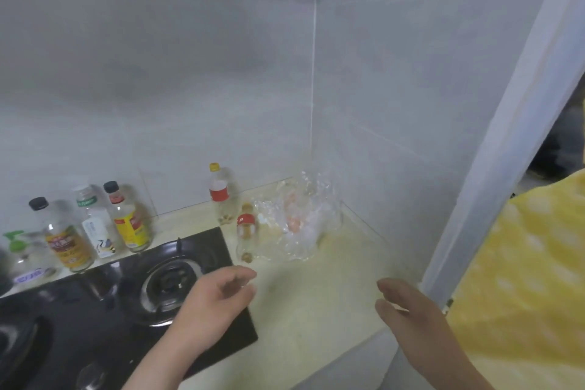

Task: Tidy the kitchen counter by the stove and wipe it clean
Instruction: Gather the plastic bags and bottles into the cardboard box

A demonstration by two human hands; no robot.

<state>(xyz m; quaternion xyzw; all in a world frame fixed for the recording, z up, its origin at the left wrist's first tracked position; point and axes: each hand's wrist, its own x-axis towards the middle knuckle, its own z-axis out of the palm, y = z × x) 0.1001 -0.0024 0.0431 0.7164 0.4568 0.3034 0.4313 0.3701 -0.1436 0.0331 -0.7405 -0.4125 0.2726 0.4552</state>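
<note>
1. The counter (pixel 316 304) runs to the right of the stove (pixel 133 310), pale and mostly bare near the front edge; nothing on it looks wiped yet, and no cloth is in view.
2. At its back corner, right of the stove, a crumpled clear plastic bag (pixel 297 218) sits beside a small red-labelled bottle (pixel 247 233); a taller yellow-capped bottle (pixel 219 193) stands behind, against the wall.
3. Behind the stove, condiment bottles (pixel 95 228) line the wall.
4. The left hand (pixel 218 298) hovers over the stove's right edge, fingers loosely curled, holding nothing; the right hand (pixel 408 310) hangs open and empty over the counter's right end.
5. Judged so, tidying has barely begun; clearing the corner clutter and the wiping both remain.
</note>
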